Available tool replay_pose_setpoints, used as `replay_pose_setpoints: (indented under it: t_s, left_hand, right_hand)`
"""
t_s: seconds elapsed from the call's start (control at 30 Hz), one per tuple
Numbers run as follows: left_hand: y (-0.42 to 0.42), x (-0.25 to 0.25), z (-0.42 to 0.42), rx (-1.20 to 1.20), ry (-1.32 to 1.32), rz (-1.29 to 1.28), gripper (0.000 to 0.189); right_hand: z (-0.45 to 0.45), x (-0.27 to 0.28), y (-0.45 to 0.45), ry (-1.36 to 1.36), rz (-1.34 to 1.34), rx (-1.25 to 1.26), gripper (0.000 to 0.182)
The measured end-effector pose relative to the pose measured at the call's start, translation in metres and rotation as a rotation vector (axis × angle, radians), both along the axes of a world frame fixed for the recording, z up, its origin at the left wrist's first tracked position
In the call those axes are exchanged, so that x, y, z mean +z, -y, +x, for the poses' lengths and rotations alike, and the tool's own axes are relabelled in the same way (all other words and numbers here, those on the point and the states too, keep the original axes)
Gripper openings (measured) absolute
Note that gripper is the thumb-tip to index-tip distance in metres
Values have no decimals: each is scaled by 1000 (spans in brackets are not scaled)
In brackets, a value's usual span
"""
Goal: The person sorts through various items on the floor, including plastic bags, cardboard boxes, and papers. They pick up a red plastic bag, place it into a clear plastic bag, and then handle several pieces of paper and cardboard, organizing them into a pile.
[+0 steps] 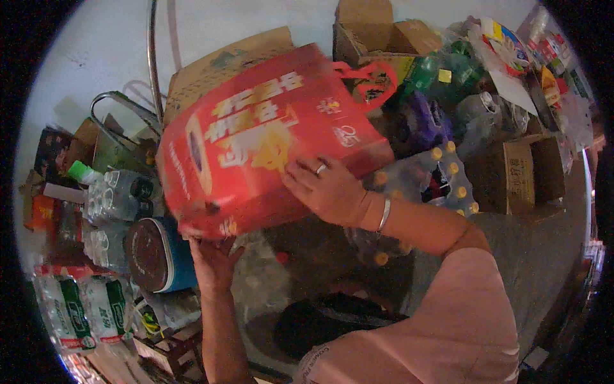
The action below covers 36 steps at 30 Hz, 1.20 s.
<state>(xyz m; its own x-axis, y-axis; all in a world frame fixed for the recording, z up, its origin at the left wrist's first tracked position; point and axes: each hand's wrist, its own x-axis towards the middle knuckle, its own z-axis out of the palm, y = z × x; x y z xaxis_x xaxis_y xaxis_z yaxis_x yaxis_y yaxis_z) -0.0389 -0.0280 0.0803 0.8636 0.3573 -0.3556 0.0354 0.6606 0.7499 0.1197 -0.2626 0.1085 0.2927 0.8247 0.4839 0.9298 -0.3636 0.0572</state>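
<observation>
A large red bag (249,177) with printed writing and a red loop handle is tilted up in front of me, slightly blurred. My left hand (216,259) supports its lower left corner from beneath, with the fingers partly hidden behind it. Against the bag's lower right face lies my right hand (331,192), which wears a ring and a bracelet. Together the two hands hold the bag off the floor. What is inside it cannot be seen.
Shrink-wrapped bottles (112,194) and a blue zippered case (163,254) stand at left. Yellow-capped bottles (436,177), green plastic bottles (446,72) and an open cardboard box (520,177) are at right. Behind the bag are a cardboard sheet (230,53) and a metal pole (153,57).
</observation>
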Motion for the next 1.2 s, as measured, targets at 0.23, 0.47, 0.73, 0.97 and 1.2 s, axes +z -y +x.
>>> replay_pose_setpoints:
  t_s: [0.23, 0.47, 0.73, 0.97, 1.2]
  left_hand:
    - [-22, -22, -9, 211, 99, -41, 50]
    - [-65, 2, -48, 385, 83, 96, 41]
    - [-86, 19, -65, 350, 116, 143, 36]
    - [-71, -10, -68, 406, -136, 215, 47]
    - [-33, -22, -64, 474, -82, 145, 33]
  right_hand:
    - [-12, -11, 5, 6, -33, 143, 43]
    - [65, -6, 108, -132, 141, -457, 62]
    - [151, -52, 199, -854, -113, -1250, 54]
    - [95, -73, 91, -1358, 435, -389, 53]
    - [93, -64, 20, -1829, 560, -91, 49]
